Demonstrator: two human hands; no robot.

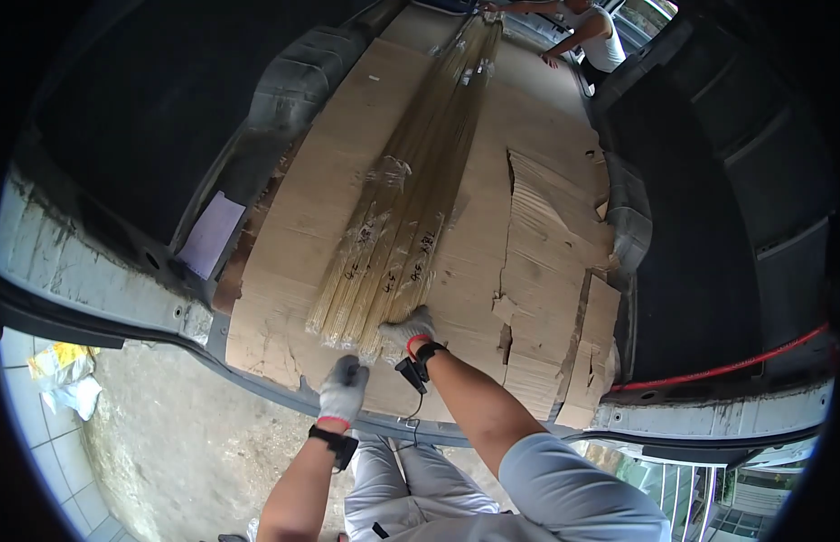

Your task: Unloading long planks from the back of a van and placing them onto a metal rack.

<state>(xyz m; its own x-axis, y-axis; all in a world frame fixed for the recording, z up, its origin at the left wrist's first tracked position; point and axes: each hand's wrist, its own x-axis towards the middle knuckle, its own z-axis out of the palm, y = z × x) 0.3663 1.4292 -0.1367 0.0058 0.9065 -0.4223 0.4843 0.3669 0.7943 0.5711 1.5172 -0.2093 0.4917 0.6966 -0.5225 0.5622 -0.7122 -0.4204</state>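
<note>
Right hand (409,329) closed on the golden bundle (423,181) at its near end — left hand (342,390) just beside, grip unclear.

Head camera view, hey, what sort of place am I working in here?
Most likely the cargo bay of a van, seen from its open end: flattened cardboard underneath, dark side panels, and wheel-arch humps bulging in along both edges.

Torn brown cardboard (478,235) lies between 2 grey wheel arches (298,81). A pale sheet of paper (212,235) rests left of it, and a red strap (727,365) stretches to its right. A yellow-and-white bag (65,372) lies near white tiles (65,465) and bare concrete (158,443).
</note>
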